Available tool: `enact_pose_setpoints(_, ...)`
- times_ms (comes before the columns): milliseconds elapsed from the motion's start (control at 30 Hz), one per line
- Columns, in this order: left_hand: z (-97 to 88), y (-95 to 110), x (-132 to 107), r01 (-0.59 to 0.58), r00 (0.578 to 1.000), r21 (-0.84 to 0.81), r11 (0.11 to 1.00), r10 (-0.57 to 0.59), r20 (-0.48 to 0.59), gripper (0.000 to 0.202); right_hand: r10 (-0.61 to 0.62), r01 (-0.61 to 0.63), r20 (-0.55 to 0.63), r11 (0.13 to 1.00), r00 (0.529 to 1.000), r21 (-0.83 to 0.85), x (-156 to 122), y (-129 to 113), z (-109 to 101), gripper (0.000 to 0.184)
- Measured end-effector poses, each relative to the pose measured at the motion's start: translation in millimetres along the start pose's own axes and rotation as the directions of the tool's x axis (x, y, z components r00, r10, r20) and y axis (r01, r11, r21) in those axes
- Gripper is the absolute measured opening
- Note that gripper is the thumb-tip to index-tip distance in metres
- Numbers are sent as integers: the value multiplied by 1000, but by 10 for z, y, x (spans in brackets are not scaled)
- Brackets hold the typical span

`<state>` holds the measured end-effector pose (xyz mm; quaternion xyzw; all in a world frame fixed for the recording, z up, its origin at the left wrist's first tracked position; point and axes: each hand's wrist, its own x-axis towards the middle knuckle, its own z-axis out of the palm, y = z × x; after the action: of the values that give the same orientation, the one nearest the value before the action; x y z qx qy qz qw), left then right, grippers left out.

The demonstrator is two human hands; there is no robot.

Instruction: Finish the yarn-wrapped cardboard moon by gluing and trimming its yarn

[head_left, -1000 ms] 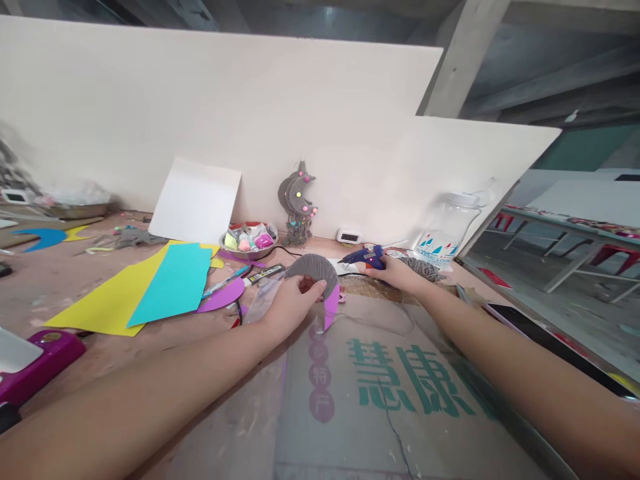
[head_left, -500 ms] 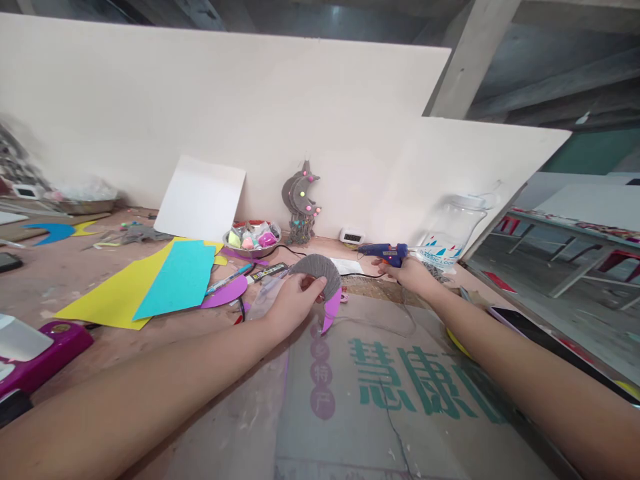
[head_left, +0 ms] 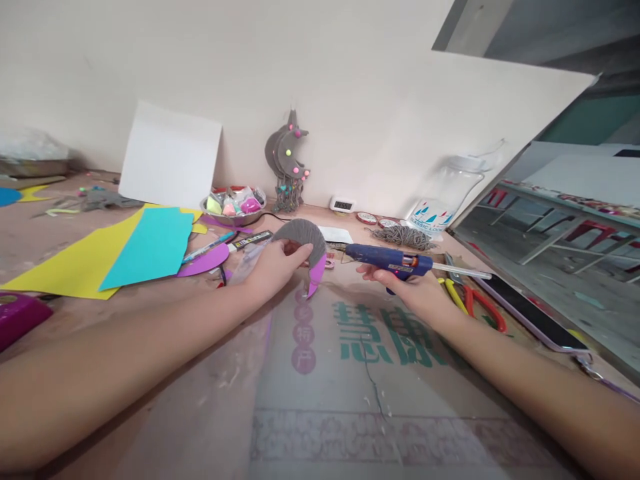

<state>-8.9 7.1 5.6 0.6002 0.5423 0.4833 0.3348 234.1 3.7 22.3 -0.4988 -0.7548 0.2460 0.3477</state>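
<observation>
The right hand, above the table, grips the blue glue gun with its tip facing the moon. The left hand pinches this gray moon, also above the table, purple end down, apart from the gun. It looks like the gluing step; the next move seems to need a still moon and a careful tip.

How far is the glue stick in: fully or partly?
Partly: a pale length of the glue stick juts from the back of the blue glue gun.
</observation>
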Motion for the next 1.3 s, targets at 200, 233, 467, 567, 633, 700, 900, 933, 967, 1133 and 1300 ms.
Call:
enact_pose_setpoints(200,3,33,-17,-10,1000,40,999,10,12,34,-5,20,112,991,994,-133,-93,-15,68,32)
enact_pose_setpoints(233,7,38,-20,-18,1000,33,999,17,21,34,8,10,111,987,994,-161,-100,-19,72,32)
enact_pose_setpoints(467,21,54,-31,-48,998,39,998,46,40,34,5,12,88,981,996,-196,-138,-86,109,25)
enact_pose_setpoints(567,13,54,-37,-69,997,56,996,67,46,35,-32,55,142,987,989,-154,-138,-105,129,24)
enact_pose_setpoints(633,7,51,-44,-72,997,61,996,69,45,35,-39,63,166,988,985,-141,-134,-106,138,23)
enact_pose_setpoints(700,4,40,-49,-78,996,59,995,75,43,34,-37,64,154,982,987,-176,-130,-98,142,24)
enact_pose_setpoints(900,23,-2,-32,-82,996,38,996,81,32,32,-61,90,125,965,990,-246,-134,-82,140,26)
enact_pose_setpoints(933,25,-4,-30,-81,996,40,996,80,29,32,-60,90,125,965,990,-246,-135,-85,141,25)
enact_pose_setpoints(967,26,-3,-29,-81,996,43,996,80,26,32,-59,89,128,966,990,-241,-135,-88,142,25)
enact_pose_setpoints(1133,22,23,-42,-83,996,48,995,81,39,33,-41,69,146,980,988,-187,-131,-93,151,24)
enact_pose_setpoints(1300,14,55,-57,-72,997,77,994,69,34,34,-26,51,143,984,989,-172,-133,-95,159,24)
